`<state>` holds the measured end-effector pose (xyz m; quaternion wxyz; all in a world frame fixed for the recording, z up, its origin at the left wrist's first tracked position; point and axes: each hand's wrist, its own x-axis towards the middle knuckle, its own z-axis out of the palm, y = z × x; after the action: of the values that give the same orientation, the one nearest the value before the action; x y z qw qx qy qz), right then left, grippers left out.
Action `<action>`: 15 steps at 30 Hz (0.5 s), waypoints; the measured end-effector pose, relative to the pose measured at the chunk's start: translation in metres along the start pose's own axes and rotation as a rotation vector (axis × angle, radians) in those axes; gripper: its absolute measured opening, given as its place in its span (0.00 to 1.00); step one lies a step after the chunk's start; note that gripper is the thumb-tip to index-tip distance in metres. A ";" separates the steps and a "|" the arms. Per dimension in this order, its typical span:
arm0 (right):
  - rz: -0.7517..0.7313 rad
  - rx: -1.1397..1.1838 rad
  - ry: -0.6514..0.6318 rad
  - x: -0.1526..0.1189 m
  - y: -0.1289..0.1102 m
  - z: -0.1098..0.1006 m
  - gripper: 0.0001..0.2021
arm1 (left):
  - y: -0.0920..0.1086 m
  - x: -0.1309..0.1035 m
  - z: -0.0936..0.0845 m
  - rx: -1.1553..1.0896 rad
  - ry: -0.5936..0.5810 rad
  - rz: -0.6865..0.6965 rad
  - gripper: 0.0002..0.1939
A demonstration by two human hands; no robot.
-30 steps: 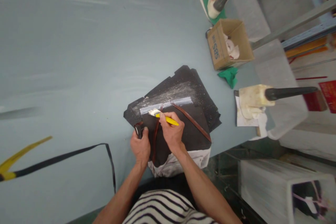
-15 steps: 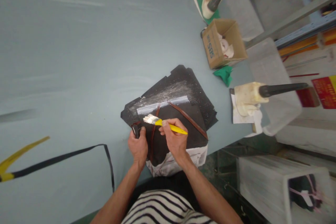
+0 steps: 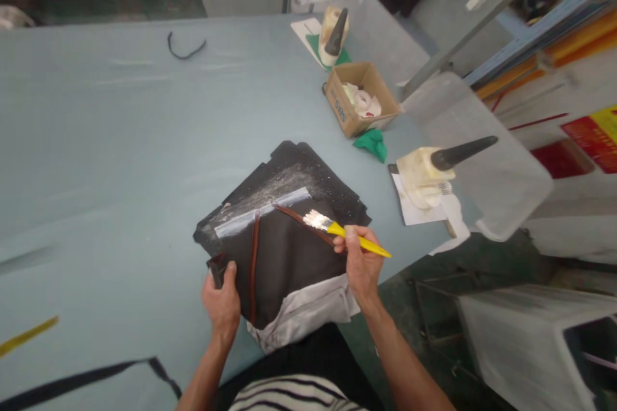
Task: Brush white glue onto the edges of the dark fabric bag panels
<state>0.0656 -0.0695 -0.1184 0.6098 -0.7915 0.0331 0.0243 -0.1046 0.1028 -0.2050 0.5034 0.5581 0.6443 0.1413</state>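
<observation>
My right hand (image 3: pixel 362 264) grips a yellow-handled brush (image 3: pixel 369 245), its pale, glue-coated bristles over the right part of a dark panel (image 3: pixel 299 257). Two reddish-brown strips run across this panel, and a whitish coated band (image 3: pixel 265 213) lies along its far edge. At the panel's left edge my left hand (image 3: pixel 222 298) is closed on a folded dark corner piece (image 3: pixel 218 268). Underneath lies a black board (image 3: pixel 294 167) smeared with white residue. A crumpled pale cloth (image 3: pixel 308 308) hangs out at the near side.
To the right stands a whitish glue bottle with a black nozzle (image 3: pixel 424 170) on a white card. Farther back are a cardboard box (image 3: pixel 354 119) with tape, a green cloth (image 3: pixel 372 144) and another bottle (image 3: pixel 333 35). Straps (image 3: pixel 96 380) lie at left; clear bins stand beyond the table edge.
My right hand and the brush have moved right across the panel, from its left strip to the right one. My left hand still holds the corner. The camera view has tilted up and shifted.
</observation>
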 end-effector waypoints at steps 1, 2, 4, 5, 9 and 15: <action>-0.012 0.018 0.014 0.006 -0.002 -0.007 0.19 | 0.002 -0.007 -0.004 0.012 0.021 0.020 0.31; -0.025 0.031 0.034 0.011 -0.003 -0.015 0.19 | 0.005 -0.013 -0.007 0.024 0.039 0.039 0.31; -0.044 0.046 0.069 0.022 -0.005 -0.034 0.20 | 0.010 -0.025 -0.012 0.045 0.072 0.082 0.32; -0.047 0.051 0.080 0.027 -0.005 -0.044 0.20 | 0.012 -0.031 -0.014 0.063 0.090 0.107 0.32; -0.014 0.049 0.105 0.041 0.001 -0.087 0.24 | 0.020 -0.055 -0.017 0.179 0.162 0.227 0.29; 0.040 0.109 0.275 0.051 0.020 -0.140 0.26 | 0.032 -0.110 -0.023 0.196 0.009 0.872 0.08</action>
<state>0.1143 -0.2117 -0.1061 0.6409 -0.7523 0.1334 -0.0739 -0.1188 0.0273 -0.1165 0.3389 0.8220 0.3612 0.2811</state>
